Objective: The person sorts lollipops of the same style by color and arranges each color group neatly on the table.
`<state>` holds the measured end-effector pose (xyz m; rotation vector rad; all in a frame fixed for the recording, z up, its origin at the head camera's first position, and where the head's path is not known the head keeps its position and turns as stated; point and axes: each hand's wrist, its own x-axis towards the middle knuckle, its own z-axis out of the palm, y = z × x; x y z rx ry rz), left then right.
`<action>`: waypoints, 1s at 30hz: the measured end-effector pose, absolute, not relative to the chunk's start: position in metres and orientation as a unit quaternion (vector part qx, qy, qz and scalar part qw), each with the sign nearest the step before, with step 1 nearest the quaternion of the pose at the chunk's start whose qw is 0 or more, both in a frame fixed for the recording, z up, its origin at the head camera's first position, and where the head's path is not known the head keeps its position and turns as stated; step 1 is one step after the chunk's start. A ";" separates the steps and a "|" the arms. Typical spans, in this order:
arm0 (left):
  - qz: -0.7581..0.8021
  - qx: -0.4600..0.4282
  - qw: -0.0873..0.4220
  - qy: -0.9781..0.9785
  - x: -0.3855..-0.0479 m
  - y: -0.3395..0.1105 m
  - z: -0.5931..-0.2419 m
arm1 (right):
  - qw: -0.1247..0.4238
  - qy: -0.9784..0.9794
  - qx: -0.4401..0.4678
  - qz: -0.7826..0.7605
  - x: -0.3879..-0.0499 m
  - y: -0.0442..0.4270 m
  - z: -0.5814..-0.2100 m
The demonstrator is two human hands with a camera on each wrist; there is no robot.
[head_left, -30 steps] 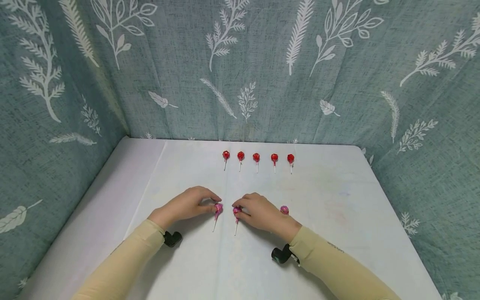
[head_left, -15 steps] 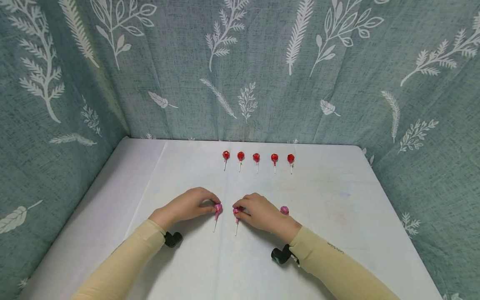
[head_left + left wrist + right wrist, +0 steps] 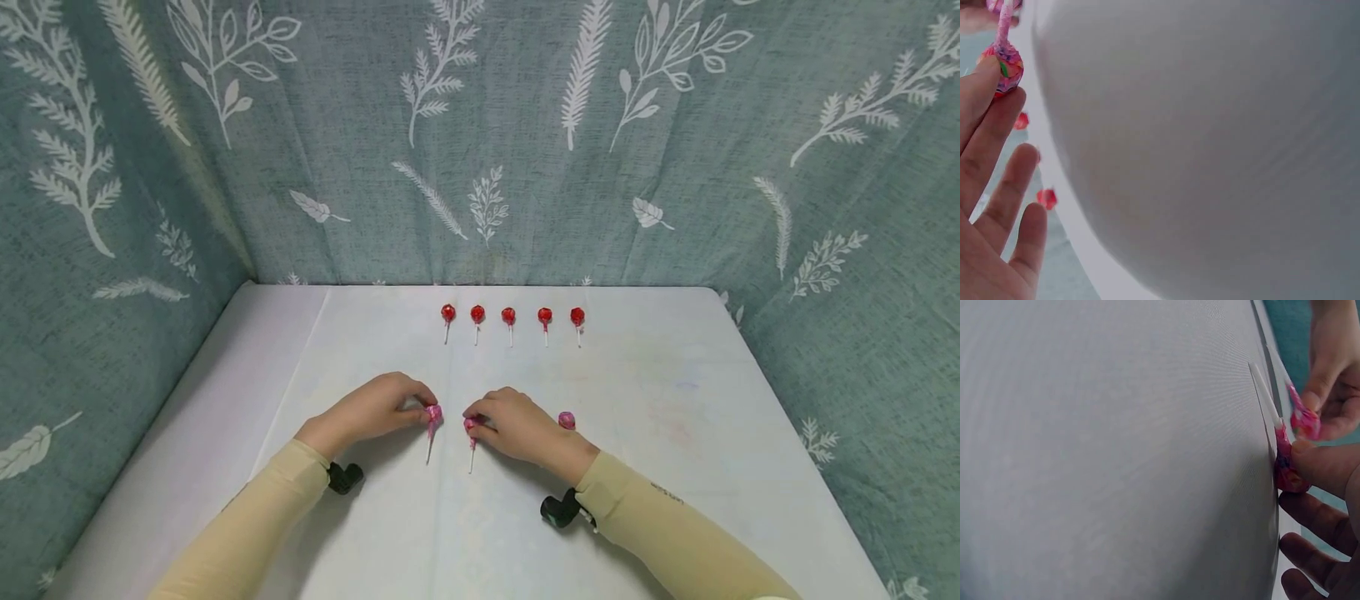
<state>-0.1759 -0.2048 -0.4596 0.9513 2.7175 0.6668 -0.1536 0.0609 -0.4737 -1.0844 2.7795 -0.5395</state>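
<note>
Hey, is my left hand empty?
No, the left hand pinches a pink lollipop by its round candy end.

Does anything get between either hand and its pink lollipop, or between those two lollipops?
Nothing visible does. The left hand pinches one pink lollipop and the right hand another pink lollipop, thumb and finger directly on each; no other object shows between the two on the white tabletop. The red lollipops lie farther back.
</note>
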 end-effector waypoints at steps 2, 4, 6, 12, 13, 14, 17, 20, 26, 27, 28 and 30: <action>0.230 0.310 0.091 0.918 -0.179 -0.206 -0.456 | 0.055 0.915 -0.359 -0.176 -0.154 0.061 -0.474; 0.234 0.301 0.090 0.920 -0.182 -0.208 -0.454 | 0.054 0.915 -0.360 -0.175 -0.154 0.061 -0.474; 0.237 0.294 0.091 0.922 -0.186 -0.210 -0.451 | 0.052 0.915 -0.361 -0.175 -0.154 0.061 -0.475; 0.240 0.294 0.089 0.921 -0.200 -0.213 -0.447 | 0.056 0.916 -0.354 -0.180 -0.152 0.061 -0.476; 0.239 0.294 0.089 0.921 -0.202 -0.213 -0.446 | 0.057 0.916 -0.352 -0.181 -0.152 0.061 -0.476; 0.238 0.292 0.091 0.922 -0.204 -0.214 -0.445 | 0.058 0.916 -0.351 -0.182 -0.152 0.061 -0.476; 0.232 0.291 0.096 0.923 -0.212 -0.214 -0.443 | 0.055 0.915 -0.354 -0.187 -0.152 0.061 -0.477; 0.227 0.289 0.095 0.925 -0.221 -0.216 -0.442 | 0.048 0.913 -0.359 -0.186 -0.152 0.061 -0.477; 0.220 0.286 0.101 0.927 -0.240 -0.217 -0.438 | 0.044 0.914 -0.359 -0.185 -0.153 0.061 -0.476; 0.218 0.283 0.103 0.928 -0.243 -0.217 -0.438 | 0.044 0.914 -0.358 -0.186 -0.153 0.061 -0.476; 0.217 0.282 0.105 0.929 -0.246 -0.216 -0.438 | 0.044 0.914 -0.357 -0.187 -0.153 0.061 -0.476; 0.213 0.276 0.109 0.931 -0.251 -0.215 -0.438 | 0.042 0.914 -0.356 -0.189 -0.153 0.062 -0.477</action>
